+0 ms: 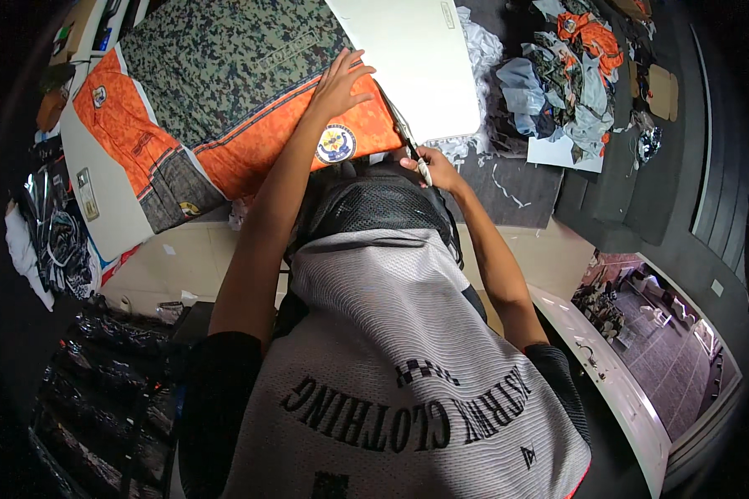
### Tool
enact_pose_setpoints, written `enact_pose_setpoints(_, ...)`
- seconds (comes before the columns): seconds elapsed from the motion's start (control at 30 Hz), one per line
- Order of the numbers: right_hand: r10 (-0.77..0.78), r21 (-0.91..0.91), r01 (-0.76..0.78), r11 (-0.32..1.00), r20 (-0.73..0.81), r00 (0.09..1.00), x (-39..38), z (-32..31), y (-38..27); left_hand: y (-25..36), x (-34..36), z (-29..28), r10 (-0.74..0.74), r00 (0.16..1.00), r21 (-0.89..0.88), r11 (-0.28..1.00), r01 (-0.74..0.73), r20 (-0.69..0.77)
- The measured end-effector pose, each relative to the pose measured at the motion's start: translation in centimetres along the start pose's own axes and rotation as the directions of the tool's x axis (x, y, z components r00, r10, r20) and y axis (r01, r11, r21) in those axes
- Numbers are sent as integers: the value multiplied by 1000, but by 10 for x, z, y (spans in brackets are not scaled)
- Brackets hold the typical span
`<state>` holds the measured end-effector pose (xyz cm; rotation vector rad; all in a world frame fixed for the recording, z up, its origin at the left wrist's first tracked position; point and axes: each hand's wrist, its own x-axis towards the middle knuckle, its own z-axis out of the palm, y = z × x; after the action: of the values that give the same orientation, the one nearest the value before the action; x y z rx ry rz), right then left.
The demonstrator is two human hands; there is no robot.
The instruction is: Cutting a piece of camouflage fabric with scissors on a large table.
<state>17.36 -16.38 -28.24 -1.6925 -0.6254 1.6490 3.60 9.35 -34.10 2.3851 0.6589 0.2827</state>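
Lying across the tabletop (424,62) to its near edge, the camouflage-and-orange fabric (237,79) carries the left hand (339,90), palm down with fingers spread, above 1 round emblem (337,144). Just off that edge, the right hand (438,171) grips the scissors (404,133), blades along the fabric's right border. Beyond the tabletop's right edge sits a scrap heap (587,100).

Beyond and right of the grip (443,172), white cuttings (481,50) spill beside a heap of cloth scraps (587,87); a piece of cardboard (662,93) lies further right. Lower right of the grip are a switch plate (716,288) and an open doorway (664,370). Far left of it sit shiny bags (58,237); lower left, black plastic-wrapped bundles (100,407).
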Motion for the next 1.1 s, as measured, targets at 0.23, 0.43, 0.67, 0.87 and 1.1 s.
enact_pose_setpoints(0.23,-5,-37,6,999,14,1000,-1,-1,-4,-1,1,0,2,1000,-3,1000,-2,4)
enact_pose_setpoints(0.43,-3,-37,3,999,24,1000,-1,-2,-3,1,-1,-1,-13,1000,19,1000,12,17)
enact_pose_setpoints(0.67,25,7,-25,1000,11,1000,3,-1,-10,-4,7,0,29,996,5,1000,-29,-85)
enact_pose_setpoints(0.87,68,8,-68,998,-6,998,13,1,-23,-12,6,-1,-35,999,133,990,40,-41)
enact_pose_setpoints(1.1,51,20,-51,998,-2,999,22,3,-24,-11,5,-2,-37,998,143,989,44,-55)
